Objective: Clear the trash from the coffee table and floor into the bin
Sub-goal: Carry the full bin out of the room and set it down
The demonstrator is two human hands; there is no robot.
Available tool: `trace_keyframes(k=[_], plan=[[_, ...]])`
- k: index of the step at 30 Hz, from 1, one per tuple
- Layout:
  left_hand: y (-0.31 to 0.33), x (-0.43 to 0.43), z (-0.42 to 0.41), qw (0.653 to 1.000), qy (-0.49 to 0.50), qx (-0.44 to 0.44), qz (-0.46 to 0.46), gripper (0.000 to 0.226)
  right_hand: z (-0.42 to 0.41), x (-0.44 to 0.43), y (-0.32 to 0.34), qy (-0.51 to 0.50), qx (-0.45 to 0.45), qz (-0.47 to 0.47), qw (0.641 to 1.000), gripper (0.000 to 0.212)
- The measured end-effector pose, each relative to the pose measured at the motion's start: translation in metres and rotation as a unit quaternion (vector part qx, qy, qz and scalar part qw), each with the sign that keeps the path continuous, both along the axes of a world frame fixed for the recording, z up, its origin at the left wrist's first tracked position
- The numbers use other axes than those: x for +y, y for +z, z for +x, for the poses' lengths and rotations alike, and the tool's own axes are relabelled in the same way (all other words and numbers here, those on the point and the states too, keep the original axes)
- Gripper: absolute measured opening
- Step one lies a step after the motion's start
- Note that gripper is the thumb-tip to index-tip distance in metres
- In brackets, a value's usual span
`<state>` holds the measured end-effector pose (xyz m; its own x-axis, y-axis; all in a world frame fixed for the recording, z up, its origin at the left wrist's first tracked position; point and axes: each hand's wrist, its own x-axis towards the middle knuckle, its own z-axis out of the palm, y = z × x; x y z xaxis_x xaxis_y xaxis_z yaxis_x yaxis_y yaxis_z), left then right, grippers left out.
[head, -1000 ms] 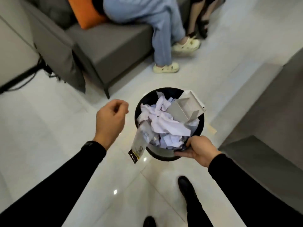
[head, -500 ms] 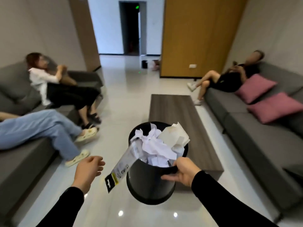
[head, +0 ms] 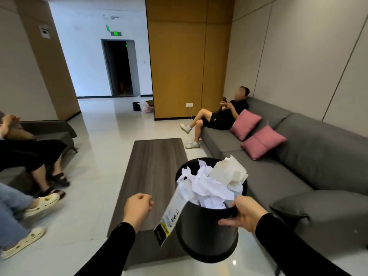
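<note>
Your right hand (head: 246, 214) grips black bin (head: 207, 234) rim, fingers clamped — bin airborne over bench (head: 153, 172) near end, heaped with crumpled paper (head: 207, 188). Left hand (head: 137, 210) empty — fingers curled into loose fist.

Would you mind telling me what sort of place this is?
Probably an office lounge or waiting area: grey sofas face a low coffee table, and a green exit sign hangs above a corridor doorway.
</note>
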<state>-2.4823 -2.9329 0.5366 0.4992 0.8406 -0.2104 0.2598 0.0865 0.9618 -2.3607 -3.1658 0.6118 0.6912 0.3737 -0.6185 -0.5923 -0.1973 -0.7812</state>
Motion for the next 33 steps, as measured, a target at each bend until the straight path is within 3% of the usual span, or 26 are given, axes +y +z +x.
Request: trace_keyframes(k=[6, 12, 22, 33], plan=[[-0.002, -0.049, 0.098, 0.999, -0.026, 0.039, 0.027, 0.026, 0.093, -0.062, -0.006, -0.002, 0.018, 0.025, 1.000, 0.026], [-0.015, -0.050, 0.200, 0.998, -0.030, 0.044, 0.020, 0.025, 0.194, -0.064, -0.024, -0.020, 0.051, 0.035, 0.998, 0.030], [-0.015, 0.038, 0.410, 0.999, -0.016, -0.015, -0.037, 0.020, 0.405, 0.034, -0.022, -0.020, 0.012, 0.011, 1.000, 0.030], [0.007, 0.130, 0.586, 1.000, 0.025, -0.010, -0.001, 0.022, 0.619, 0.142, -0.026, 0.026, 0.019, 0.010, 0.999, 0.035]])
